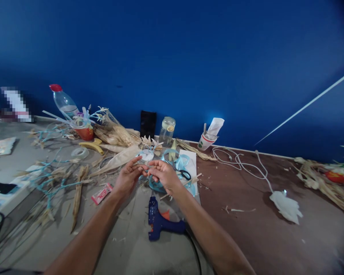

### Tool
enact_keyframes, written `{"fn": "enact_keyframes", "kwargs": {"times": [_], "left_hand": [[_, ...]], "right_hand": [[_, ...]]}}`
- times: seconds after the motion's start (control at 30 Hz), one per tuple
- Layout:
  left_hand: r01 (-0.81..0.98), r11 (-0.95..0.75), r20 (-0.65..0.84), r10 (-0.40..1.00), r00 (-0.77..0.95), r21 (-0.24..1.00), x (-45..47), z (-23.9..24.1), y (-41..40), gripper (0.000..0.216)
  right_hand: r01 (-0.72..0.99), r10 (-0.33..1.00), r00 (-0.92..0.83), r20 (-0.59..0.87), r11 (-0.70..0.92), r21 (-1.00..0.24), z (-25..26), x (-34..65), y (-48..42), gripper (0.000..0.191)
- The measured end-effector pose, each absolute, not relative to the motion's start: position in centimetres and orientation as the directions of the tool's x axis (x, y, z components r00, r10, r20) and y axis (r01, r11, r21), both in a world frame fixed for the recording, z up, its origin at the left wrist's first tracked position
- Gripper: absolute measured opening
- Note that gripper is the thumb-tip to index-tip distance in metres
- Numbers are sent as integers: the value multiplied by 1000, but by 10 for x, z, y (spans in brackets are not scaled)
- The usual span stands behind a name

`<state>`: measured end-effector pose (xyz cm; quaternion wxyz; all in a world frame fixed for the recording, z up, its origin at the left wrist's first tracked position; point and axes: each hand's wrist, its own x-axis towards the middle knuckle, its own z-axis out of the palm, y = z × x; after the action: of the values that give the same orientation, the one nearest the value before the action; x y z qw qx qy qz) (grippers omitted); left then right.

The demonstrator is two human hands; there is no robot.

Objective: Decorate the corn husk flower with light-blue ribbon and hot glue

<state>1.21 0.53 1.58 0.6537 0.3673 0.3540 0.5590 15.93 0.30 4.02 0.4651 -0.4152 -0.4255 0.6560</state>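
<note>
The head view takes in a cluttered counter (246,229) below a blue wall. At far left a plastic bottle (63,102) with a red cap lies tilted, near an orange bowl (85,133) bristling with pale blue sticks and dried husks (114,131). A roll of clear tape (80,152) and a small pink packet (101,194) lie nearer. The left hand (128,177) is half curled, its fingertips pinching a small pale piece that meets the right hand; what the piece is cannot be told. The right hand (164,175) is curled likewise, thumb and fingers closed on the same piece, above a loop of light blue ribbon (176,162). Black scissors (185,174) lie just beside it. A blue glue gun (160,223) rests between the forearms. Behind stand a glass jar (167,130) and a paper cup (205,141); a white cord (240,162) runs right toward a white husk flower (286,206).
</note>
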Motion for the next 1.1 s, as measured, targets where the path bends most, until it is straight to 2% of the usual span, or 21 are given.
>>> {"fn": "enact_keyframes", "kwargs": {"times": [0.23,0.43,0.67,0.77,0.93,1.1], "left_hand": [[-401,130,-104,991,86,907,11,15,7,27],[-366,141,-129,990,59,920,10,12,7,26],[-447,110,-88,994,70,888,12,15,6,23],[-454,100,-81,995,63,885,13,15,6,20],[-454,138,-114,990,79,880,14,16,5,24],[-464,153,-134,988,74,873,17,17,4,23]], "right_hand": [[-253,971,-191,-142,-188,-949,39,157,1,13],[-266,973,-185,-139,-186,-946,38,154,0,12],[-253,972,-197,-128,-177,-951,35,153,0,9],[-270,971,-191,-143,-192,-944,34,152,-1,15],[-317,972,-158,-171,-214,-924,31,150,-1,38],[-310,969,-168,-183,-228,-923,30,149,-3,39]]}}
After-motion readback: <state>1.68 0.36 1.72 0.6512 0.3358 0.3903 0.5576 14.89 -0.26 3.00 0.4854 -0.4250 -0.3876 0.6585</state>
